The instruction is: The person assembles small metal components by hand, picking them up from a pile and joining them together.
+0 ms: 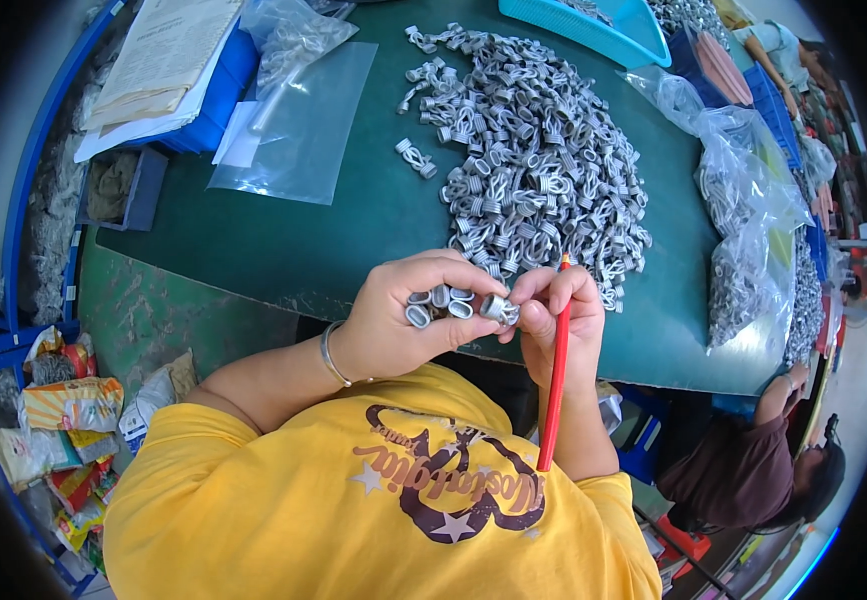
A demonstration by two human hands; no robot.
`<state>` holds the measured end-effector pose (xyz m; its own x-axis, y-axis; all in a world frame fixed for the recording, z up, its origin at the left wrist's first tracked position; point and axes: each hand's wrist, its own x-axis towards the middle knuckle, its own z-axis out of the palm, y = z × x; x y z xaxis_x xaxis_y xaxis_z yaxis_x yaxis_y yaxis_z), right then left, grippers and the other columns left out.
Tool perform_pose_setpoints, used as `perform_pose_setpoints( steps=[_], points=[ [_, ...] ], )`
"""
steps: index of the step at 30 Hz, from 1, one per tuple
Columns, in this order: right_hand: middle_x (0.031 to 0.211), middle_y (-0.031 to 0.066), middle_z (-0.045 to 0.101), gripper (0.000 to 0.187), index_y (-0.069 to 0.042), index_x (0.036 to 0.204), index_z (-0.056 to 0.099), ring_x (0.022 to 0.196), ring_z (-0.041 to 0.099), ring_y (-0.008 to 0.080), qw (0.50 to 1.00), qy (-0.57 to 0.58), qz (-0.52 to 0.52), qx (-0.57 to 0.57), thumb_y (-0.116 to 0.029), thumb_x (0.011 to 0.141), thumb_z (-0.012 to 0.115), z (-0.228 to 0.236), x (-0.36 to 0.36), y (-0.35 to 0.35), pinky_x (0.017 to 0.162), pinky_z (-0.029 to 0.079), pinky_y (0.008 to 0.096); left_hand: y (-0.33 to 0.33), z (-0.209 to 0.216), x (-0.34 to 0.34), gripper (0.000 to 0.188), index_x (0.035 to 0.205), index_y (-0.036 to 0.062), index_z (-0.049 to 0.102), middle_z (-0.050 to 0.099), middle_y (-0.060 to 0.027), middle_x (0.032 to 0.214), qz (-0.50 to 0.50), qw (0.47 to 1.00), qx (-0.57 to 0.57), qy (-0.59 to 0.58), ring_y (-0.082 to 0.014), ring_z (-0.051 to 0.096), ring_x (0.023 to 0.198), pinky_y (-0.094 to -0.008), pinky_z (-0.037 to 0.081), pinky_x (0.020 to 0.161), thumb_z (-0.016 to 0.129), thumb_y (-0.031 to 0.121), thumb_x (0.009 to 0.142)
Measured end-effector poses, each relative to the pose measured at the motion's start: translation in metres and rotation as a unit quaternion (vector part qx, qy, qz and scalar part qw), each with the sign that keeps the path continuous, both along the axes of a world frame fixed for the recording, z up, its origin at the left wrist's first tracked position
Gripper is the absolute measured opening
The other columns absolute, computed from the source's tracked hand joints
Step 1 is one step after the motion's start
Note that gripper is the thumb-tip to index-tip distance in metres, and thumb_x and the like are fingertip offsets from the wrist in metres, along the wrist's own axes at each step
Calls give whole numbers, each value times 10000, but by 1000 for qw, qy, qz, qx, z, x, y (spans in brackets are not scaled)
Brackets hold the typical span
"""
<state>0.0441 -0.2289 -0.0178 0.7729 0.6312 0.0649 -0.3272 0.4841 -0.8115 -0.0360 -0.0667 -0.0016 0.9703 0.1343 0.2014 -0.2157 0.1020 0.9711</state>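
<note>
Just below the near edge of the grey pile point(544, 150) on the green table point(354, 230), your two hands meet over your yellow shirt. Your left hand point(404, 320) is curled shut around a small row of grey ribbed metal pieces point(439, 303), their open ends showing between thumb and fingers. Your right hand point(554, 315) pinches one more piece point(499, 308) at its fingertips, pressed up against the end of that row, while a red pencil point(556, 370) is tucked along the same hand and points down toward your lap.

As a judgement of progress: you have only a handful gathered, four or five by the look of it, and the pile beyond your hands is large, so most of the work appears to lie ahead. Right of the pile, clear plastic bags point(754, 230) hold more of the same pieces; whether those are finished or waiting, you cannot tell from this view. Left of the pile lies a flat, seemingly empty clear bag point(299, 125), and beyond the pile's far edge sits a turquoise basket point(594, 30)
</note>
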Motion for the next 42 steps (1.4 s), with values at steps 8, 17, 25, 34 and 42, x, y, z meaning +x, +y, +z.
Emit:
perform_pose_setpoints(
  steps=[8,17,25,34,42],
  points=[
    [943,164,512,319,-59,795,364,888,594,274,984,-156,-90,2,136,723,607,-6,-6,2,684,543,331,-4,1,0,223,944,-14,590,577,-97,860,13,1000,10,-13,-98,572,641,-198,470,530,651,-43,731],
    [965,178,484,447,-69,827,320,861,607,298,883,-427,-187,-57,121,656,687,12,-14,8,656,551,342,-10,1,0,256,1059,-25,512,608,-126,822,-40,920,-314,233,-160,604,688,-248,497,492,571,29,815],
    [938,157,515,440,-76,818,327,832,612,280,893,-383,-227,-64,121,656,686,7,-18,12,670,530,341,-9,-6,-2,197,1020,-2,517,601,-136,846,-27,919,-350,182,-177,610,717,-274,529,533,548,51,832],
    [789,143,626,275,-51,735,400,691,606,236,832,-479,-221,-173,85,712,638,8,7,3,621,475,314,9,-18,-3,283,1096,52,488,545,-90,911,-85,822,-540,157,-190,564,760,-330,547,607,555,190,857],
    [842,105,616,302,-58,719,445,694,543,276,745,-580,-145,-295,35,597,705,1,13,13,650,418,354,28,-4,1,171,966,43,522,530,-56,783,58,856,-448,251,-138,538,672,-215,417,419,558,85,804]
  ],
)
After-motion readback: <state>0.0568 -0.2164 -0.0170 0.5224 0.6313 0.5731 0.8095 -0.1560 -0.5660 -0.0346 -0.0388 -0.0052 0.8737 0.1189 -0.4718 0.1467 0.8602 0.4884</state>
